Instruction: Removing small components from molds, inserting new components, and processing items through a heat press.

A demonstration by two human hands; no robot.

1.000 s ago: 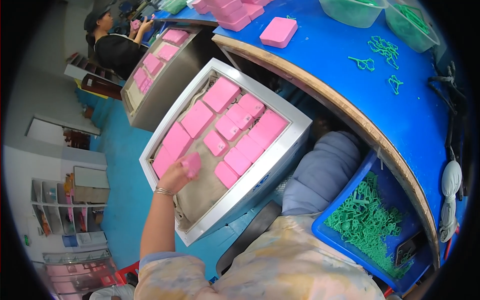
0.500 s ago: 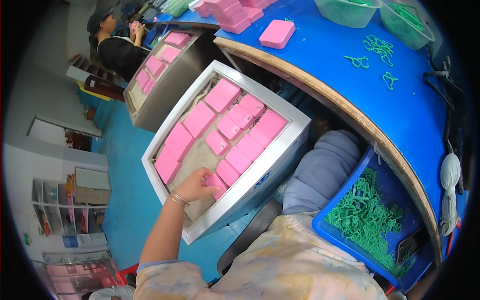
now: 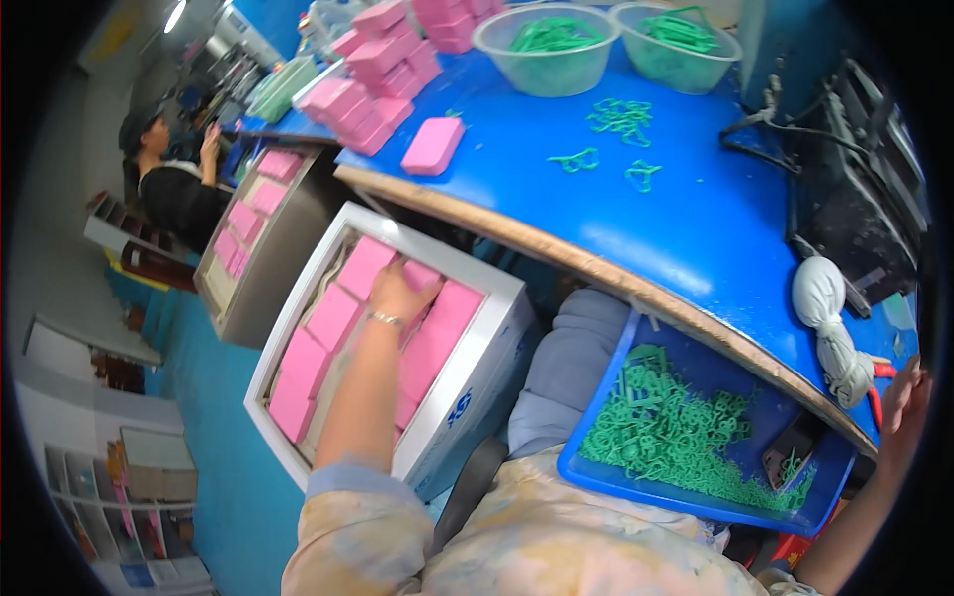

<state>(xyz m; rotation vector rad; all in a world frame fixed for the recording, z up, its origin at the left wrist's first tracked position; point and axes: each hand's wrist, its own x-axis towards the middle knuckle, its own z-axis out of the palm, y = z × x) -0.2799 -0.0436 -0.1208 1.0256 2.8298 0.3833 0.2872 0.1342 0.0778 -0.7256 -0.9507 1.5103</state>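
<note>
My left hand (image 3: 400, 294) reaches into the far end of a white-framed box (image 3: 288, 343) whose sandy-coloured bed holds several pink blocks. Its fingers and thumb are closed about a small pink block (image 3: 422, 274); the hand partly hides the grip. Larger pink blocks, such as this left-hand block (image 3: 335, 316), line the box's left side, and a long pink block (image 3: 442, 333) lies along the right. At the far right rim, my right hand (image 3: 905, 399) is raised with its fingers stretched up and nothing visible in it, near a grey-white wrapped bundle (image 3: 821, 298).
On the blue table (image 3: 517, 214) are a lone pink block (image 3: 433, 146), stacked pink blocks (image 3: 383, 50), green plastic pieces (image 3: 621, 119) and a clear tub (image 3: 547, 74). A blue bin (image 3: 596, 477) of green bits stands beside my lap. Another person (image 3: 179, 199) works beyond a second box (image 3: 224, 288).
My left hand has gone from a small block at the box's near end to one at its far end. The view has shifted right, and my right hand has come into sight.
</note>
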